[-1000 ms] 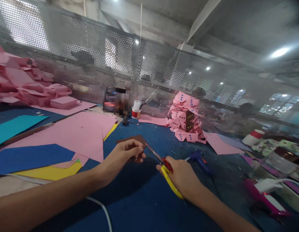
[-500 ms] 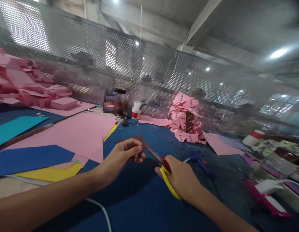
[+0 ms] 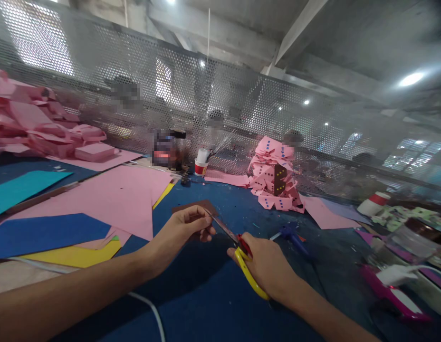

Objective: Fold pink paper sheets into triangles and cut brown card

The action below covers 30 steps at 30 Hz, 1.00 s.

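Scissors (image 3: pixel 237 242) (yellow-handled) in right hand (image 3: pixel 268 261), brown sheet (image 3: pixel 202 204) in left hand (image 3: pixel 187 229)

Dim and grey overall, lit by a glaring ceiling lamp (image 3: pixel 412 79) at upper right, by smaller points of light (image 3: pixel 306 102) farther back, and by windows (image 3: pixel 33 40) burnt to white through the perforated screen (image 3: pixel 192 109). Softly shadowed on the blue tabletop (image 3: pixel 206 313) below the left hand (image 3: pixel 188 225). Smeared toward the right edge around the clear container (image 3: pixel 402 242), stretched near the borders, and hazy beyond the screen (even broken into coarse squares in places).
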Available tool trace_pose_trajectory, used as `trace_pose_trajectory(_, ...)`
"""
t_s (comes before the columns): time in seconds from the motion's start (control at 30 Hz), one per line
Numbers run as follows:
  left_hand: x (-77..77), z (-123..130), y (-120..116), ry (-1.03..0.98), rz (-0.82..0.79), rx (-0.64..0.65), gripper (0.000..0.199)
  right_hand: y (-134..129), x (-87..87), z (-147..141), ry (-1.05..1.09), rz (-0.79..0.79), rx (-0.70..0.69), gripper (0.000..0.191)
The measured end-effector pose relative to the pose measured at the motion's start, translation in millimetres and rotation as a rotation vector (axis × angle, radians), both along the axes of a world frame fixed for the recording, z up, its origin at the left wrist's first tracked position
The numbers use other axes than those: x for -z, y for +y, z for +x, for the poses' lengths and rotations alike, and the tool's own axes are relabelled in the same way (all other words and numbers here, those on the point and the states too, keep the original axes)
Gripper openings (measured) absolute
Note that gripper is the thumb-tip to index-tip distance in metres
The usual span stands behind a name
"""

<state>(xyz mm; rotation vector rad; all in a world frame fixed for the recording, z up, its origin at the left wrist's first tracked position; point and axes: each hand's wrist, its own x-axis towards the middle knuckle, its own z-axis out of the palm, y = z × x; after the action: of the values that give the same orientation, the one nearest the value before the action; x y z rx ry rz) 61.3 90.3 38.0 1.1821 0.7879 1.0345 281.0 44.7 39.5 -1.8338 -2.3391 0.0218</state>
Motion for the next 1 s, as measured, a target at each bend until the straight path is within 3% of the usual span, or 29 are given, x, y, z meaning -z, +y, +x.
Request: trace_pose_trajectory(1.0, 3.4, -0.3, 2.6, 0.003, 0.004, 0.009, 0.026, 4.8, 3.4, 3.7, -0.04, 0.029, 0.046, 0.036)
